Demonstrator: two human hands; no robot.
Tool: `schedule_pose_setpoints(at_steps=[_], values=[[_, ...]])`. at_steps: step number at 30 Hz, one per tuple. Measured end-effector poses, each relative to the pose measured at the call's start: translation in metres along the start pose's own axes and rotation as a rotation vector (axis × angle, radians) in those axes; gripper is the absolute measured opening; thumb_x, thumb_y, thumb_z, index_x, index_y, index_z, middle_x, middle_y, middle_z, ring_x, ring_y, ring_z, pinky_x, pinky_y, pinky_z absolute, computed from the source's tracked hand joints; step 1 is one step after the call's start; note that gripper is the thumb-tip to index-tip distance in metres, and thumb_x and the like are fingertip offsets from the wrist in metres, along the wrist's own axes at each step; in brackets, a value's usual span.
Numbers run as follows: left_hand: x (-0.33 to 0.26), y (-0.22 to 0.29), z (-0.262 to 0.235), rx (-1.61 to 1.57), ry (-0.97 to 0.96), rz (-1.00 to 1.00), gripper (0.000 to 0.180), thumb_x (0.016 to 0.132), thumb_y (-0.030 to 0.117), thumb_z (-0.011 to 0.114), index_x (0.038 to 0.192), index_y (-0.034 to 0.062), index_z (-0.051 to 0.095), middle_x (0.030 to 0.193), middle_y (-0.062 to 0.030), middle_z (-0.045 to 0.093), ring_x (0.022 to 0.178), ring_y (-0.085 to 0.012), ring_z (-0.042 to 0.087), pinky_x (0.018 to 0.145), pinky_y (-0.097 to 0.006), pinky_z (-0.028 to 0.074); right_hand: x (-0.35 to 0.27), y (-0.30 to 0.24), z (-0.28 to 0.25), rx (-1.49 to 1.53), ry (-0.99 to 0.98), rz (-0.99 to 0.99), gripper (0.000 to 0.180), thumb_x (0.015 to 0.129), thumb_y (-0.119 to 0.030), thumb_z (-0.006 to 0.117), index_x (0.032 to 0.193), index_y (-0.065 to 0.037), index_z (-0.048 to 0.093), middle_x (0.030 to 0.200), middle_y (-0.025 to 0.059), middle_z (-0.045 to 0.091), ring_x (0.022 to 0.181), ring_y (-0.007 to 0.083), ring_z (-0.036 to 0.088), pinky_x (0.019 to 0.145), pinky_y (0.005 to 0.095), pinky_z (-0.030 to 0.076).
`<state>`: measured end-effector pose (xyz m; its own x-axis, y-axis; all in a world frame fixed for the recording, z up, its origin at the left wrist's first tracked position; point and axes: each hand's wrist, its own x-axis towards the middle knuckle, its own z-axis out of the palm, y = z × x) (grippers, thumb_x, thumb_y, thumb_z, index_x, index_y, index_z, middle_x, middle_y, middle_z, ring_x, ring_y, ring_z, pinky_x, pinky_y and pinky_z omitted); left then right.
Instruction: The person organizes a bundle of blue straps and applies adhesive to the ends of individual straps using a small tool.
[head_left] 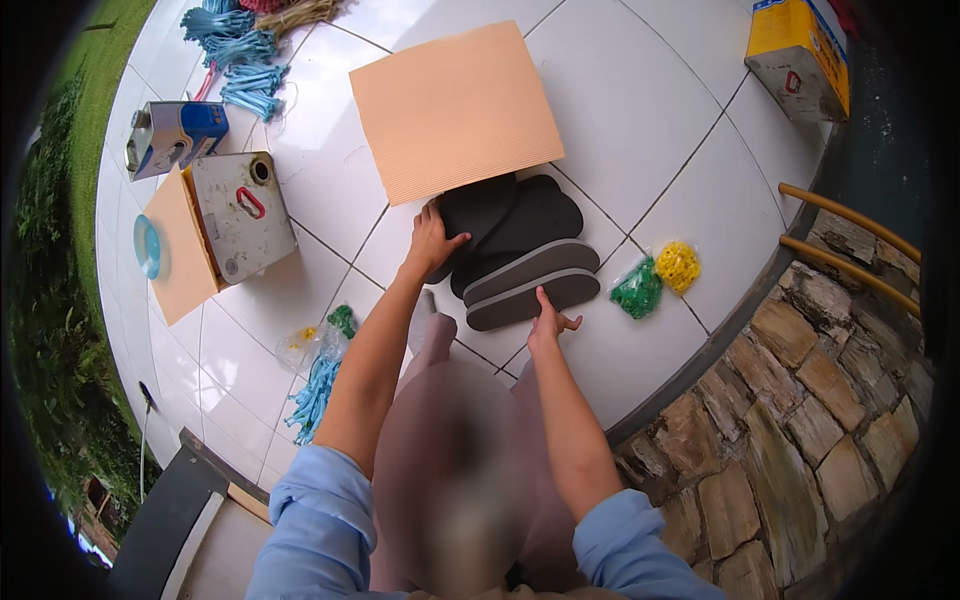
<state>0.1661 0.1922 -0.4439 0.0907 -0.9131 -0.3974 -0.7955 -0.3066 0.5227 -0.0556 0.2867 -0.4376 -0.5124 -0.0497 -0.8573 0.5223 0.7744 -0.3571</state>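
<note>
Left hand (436, 245) laid on flat, rounded black soles (540, 218), thumb spread, grip not discernible, right hand (548, 325) spread open, flat grey oval soles (512, 304) touched by its fingertip, all soles set on white tiled floor (620, 375)

Passage: bare tiles (625, 110) right of peach sheet (460, 110). Obstacles: green bag (636, 290), yellow bag (678, 267) (side by side), near grey soles (515, 300).

Bright daylight, glare on white tiles (640, 130), lower-centre blur, dark rim.
</note>
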Motion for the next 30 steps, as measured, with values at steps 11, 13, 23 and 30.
schedule_pose_setpoints(at_steps=[11,13,23,30], values=[[0.015,0.011,-0.013,0.39,-0.218,0.265,0.093,0.07,0.054,0.066,0.138,0.0106,0.021,0.13,-0.027,0.036,0.116,-0.0471,0.038,0.097,-0.049,0.036,-0.049,-0.026,0.051,0.121,-0.08,-0.208,0.125,0.063,-0.017,0.081,0.138,-0.012,-0.019,0.143,0.0156,0.012,0.128,0.0284,0.026,0.108,0.0402,0.022],[0.019,0.009,-0.007,0.039,-0.034,0.242,0.092,0.066,0.054,0.069,0.137,0.0173,0.024,0.132,-0.0232,0.035,0.117,-0.0446,0.037,0.092,-0.055,0.037,-0.054,-0.026,0.056,0.129,-0.12,-0.223,0.125,0.063,-0.017,0.081,0.138,-0.013,-0.019,0.143,0.0157,0.012,0.128,0.0284,0.026,0.107,0.0404,0.022],[0.042,0.019,0.012,0.018,-0.243,0.096,0.092,0.072,0.059,0.062,0.14,0.0138,0.02,0.141,-0.0255,0.02,0.129,-0.0445,0.02,0.102,-0.051,0.028,-0.05,-0.069,0.047,-0.01,-0.096,-0.593,0.123,0.062,-0.017,0.082,0.139,-0.012,-0.013,0.142,0.0189,0.011,0.128,0.0305,0.025,0.108,0.0422,0.022],[0.042,0.047,0.011,-0.082,-0.362,0.129,0.087,0.074,0.057,0.061,0.141,0.022,0.019,0.145,-0.0209,0.013,0.131,-0.0438,0.019,0.102,-0.052,0.028,-0.053,-0.066,0.017,0.129,0.028,-0.692,0.109,0.067,-0.011,0.078,0.14,-0.009,-0.003,0.14,0.0172,0.019,0.124,0.0297,0.032,0.105,0.0402,0.028]])
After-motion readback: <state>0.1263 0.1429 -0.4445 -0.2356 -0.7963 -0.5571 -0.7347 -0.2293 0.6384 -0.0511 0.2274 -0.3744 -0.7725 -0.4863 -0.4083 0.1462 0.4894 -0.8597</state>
